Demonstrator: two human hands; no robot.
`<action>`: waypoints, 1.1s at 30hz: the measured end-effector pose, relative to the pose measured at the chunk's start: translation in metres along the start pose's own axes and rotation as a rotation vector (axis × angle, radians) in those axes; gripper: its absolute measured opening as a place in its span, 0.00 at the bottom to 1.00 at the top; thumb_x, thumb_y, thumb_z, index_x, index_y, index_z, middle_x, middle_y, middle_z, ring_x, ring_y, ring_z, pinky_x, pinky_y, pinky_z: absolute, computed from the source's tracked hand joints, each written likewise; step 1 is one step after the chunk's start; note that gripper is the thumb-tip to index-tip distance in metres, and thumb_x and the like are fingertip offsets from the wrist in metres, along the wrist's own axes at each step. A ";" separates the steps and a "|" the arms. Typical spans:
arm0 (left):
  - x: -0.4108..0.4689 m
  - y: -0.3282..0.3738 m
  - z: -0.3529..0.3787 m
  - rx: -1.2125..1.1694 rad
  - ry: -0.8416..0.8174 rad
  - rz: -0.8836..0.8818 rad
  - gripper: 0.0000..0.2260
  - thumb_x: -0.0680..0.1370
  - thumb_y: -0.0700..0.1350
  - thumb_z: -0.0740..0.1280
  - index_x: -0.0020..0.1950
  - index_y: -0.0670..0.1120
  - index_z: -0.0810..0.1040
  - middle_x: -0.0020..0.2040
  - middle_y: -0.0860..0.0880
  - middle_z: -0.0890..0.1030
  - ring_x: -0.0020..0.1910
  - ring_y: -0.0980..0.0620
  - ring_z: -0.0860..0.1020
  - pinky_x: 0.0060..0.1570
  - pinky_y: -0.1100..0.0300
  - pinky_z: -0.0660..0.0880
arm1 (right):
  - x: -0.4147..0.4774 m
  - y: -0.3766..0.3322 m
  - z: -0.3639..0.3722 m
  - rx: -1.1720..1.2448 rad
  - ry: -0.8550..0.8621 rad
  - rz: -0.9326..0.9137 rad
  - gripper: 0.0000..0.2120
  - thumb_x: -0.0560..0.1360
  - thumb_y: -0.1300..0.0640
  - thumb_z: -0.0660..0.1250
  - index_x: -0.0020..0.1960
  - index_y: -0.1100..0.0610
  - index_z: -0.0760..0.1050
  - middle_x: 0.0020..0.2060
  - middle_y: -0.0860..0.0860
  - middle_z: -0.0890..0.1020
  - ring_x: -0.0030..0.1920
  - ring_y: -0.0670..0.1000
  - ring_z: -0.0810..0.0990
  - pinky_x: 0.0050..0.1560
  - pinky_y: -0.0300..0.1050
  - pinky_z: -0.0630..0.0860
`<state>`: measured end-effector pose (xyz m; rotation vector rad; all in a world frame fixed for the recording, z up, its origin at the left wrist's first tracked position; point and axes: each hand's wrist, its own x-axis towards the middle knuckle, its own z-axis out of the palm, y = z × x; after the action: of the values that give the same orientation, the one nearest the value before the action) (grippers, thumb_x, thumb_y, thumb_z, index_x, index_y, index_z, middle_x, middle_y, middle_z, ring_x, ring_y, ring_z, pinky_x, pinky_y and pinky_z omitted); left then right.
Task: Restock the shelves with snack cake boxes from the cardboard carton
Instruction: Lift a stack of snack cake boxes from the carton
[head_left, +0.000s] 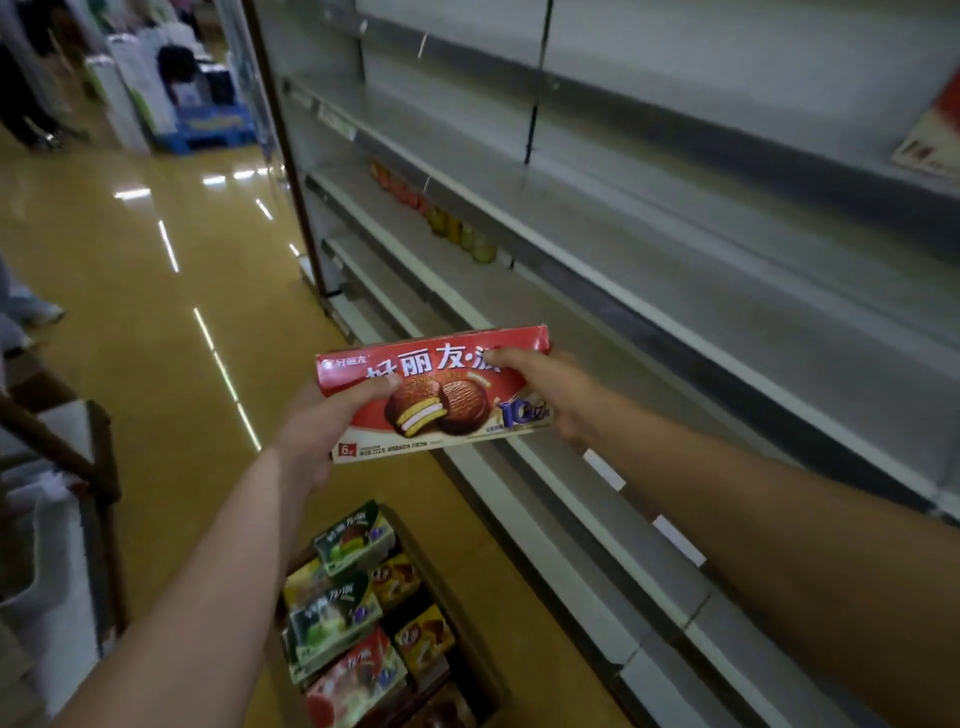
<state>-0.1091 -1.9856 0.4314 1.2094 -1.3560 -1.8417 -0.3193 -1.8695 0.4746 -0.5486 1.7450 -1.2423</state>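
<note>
Both hands hold a red snack cake box (434, 392) before bare shelves (649, 291)

Left hand (332, 415) and right hand (550, 395) grip its ends, above the floor carton (447, 597); mid-transfer; next, likely setting it on a shelf.

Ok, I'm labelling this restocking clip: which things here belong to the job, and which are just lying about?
Job: red snack cake box, gripped by left hand and right hand; cardboard carton; shelves.
Lying about: coloured items on a far shelf; blue floor display.
</note>
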 end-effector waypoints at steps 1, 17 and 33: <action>0.001 0.010 0.004 0.005 -0.020 0.016 0.23 0.68 0.48 0.79 0.61 0.46 0.81 0.47 0.44 0.88 0.37 0.49 0.87 0.29 0.60 0.80 | -0.006 -0.008 -0.004 0.009 0.001 -0.009 0.07 0.77 0.55 0.73 0.50 0.53 0.76 0.40 0.52 0.86 0.33 0.49 0.86 0.29 0.38 0.79; -0.016 0.141 0.096 0.014 -0.270 0.255 0.50 0.40 0.59 0.86 0.61 0.51 0.78 0.50 0.46 0.88 0.45 0.45 0.87 0.45 0.50 0.81 | -0.093 -0.116 -0.084 0.125 0.276 -0.276 0.20 0.74 0.55 0.76 0.62 0.51 0.72 0.50 0.49 0.84 0.40 0.44 0.82 0.31 0.35 0.73; -0.045 0.224 0.209 0.055 -0.530 0.465 0.46 0.49 0.57 0.86 0.65 0.52 0.76 0.56 0.46 0.86 0.56 0.42 0.84 0.59 0.41 0.78 | -0.160 -0.144 -0.171 0.224 0.509 -0.518 0.30 0.72 0.56 0.77 0.68 0.46 0.67 0.56 0.47 0.81 0.51 0.46 0.82 0.49 0.44 0.79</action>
<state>-0.2927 -1.9324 0.6748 0.3690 -1.7920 -1.8413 -0.4058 -1.7175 0.6865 -0.6084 1.8946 -2.0589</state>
